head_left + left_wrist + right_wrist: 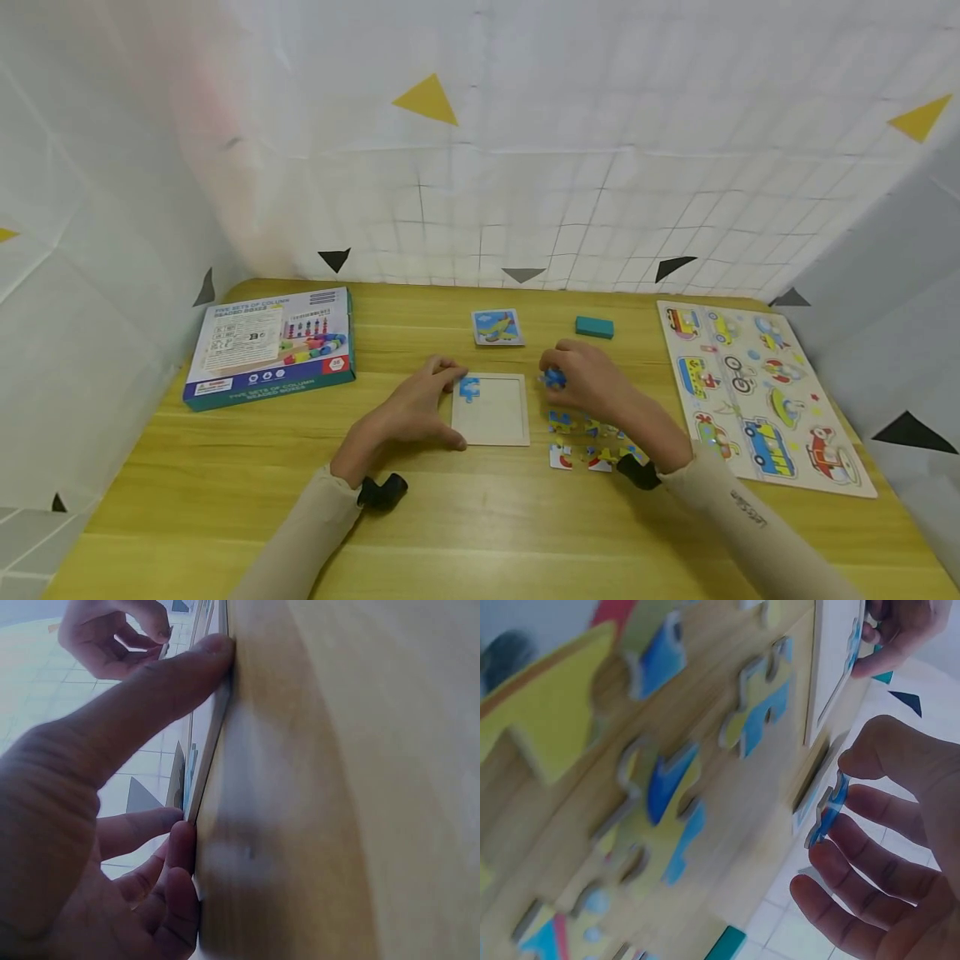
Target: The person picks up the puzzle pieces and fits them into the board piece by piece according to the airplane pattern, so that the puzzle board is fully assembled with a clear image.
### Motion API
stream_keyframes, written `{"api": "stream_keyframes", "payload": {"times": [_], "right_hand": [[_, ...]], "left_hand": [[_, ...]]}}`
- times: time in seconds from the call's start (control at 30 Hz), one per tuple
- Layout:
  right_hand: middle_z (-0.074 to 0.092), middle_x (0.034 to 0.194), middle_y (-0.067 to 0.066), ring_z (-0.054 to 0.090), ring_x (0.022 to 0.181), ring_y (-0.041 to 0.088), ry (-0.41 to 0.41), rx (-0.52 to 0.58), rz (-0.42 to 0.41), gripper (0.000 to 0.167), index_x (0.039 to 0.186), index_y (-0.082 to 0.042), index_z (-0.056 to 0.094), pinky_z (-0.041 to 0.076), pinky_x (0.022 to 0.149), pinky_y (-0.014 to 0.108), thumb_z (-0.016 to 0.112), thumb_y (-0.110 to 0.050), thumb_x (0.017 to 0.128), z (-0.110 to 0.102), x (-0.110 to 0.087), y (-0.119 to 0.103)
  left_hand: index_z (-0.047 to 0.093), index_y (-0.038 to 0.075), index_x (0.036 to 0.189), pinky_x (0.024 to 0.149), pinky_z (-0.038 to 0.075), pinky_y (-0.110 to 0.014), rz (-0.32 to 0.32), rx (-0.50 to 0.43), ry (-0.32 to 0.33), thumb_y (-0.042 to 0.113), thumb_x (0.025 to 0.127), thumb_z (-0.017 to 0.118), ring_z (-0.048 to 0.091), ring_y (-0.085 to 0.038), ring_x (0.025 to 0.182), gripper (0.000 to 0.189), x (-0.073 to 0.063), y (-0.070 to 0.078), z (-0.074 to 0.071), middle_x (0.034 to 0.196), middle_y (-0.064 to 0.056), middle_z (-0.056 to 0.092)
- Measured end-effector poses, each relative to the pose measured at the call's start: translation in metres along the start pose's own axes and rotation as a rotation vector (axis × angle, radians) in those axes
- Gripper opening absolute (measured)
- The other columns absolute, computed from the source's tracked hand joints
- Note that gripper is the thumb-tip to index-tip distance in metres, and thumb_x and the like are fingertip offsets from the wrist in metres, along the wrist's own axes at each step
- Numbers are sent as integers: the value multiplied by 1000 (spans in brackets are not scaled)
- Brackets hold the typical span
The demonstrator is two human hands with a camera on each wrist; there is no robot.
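Wooden tray (495, 415), mid-table (480, 521), gripped at left edge by left hand (411, 408): thumb by near corner, fingers by far. Blue-and-white piece (470, 387) lay near tray's far-left corner. Beyond right edge, right hand (588, 381) pinched blue puzzle piece (831, 811): probably light, stiff, best held by edges. Right wrist view showed its thin side, indistinct in head view.

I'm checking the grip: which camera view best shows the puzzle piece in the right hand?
The right wrist view: there the puzzle piece sits large and close, pinched by the right hand. The head view shows it small, partly covered; the left wrist view, only a thin sliver.
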State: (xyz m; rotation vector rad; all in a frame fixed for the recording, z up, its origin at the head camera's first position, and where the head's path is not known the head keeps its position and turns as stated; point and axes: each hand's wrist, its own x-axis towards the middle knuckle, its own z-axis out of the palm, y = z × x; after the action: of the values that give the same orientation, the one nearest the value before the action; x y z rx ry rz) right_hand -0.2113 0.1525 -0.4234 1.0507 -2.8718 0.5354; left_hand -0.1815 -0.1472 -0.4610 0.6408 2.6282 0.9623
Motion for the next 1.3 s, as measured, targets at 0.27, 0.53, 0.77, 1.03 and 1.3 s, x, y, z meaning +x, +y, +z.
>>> {"api": "stream_keyframes", "payload": {"times": [0.27, 0.53, 0.77, 1.03, 1.3], "right_hand": [[61, 92, 3, 51, 77, 16, -25, -4, -19, 26, 101, -7, 73, 47, 68, 33, 81, -14, 77, 5, 11, -14], [62, 93, 4, 53, 78, 17, -47, -8, -32, 24, 102, -6, 74, 49, 71, 33, 80, -13, 80, 9, 20, -24], [63, 94, 4, 54, 78, 16, -46, -12, -51, 22, 101, -7, 73, 49, 70, 33, 79, -12, 80, 12, 26, -28], [63, 94, 3, 55, 81, 16, -90, -10, -46, 23, 102, -8, 73, 50, 72, 33, 78, -14, 80, 17, 36, -36], [62, 93, 3, 54, 80, 16, -113, -17, -58, 27, 103, -6, 73, 49, 72, 32, 81, -15, 79, 24, 42, -43]], "left_hand": [[46, 11, 150, 99, 43, -39, 8, 4, 6, 42, 63, 96, 48, -18, 110, 105, 1, -2, 1, 141, -3, 39], [46, 12, 150, 100, 43, -39, -6, 1, 7, 42, 63, 96, 48, -18, 110, 105, 0, 0, 0, 140, -2, 39], [45, 13, 151, 101, 43, -40, -18, -5, -11, 41, 63, 96, 49, -19, 112, 105, -1, 2, -2, 142, -3, 37], [45, 14, 151, 101, 43, -40, -19, -1, -16, 43, 64, 95, 48, -20, 113, 105, 0, 1, -3, 144, -3, 37], [46, 13, 151, 99, 44, -39, -12, -6, -14, 43, 63, 95, 49, -18, 111, 105, -1, 2, -2, 142, -3, 38]]}}
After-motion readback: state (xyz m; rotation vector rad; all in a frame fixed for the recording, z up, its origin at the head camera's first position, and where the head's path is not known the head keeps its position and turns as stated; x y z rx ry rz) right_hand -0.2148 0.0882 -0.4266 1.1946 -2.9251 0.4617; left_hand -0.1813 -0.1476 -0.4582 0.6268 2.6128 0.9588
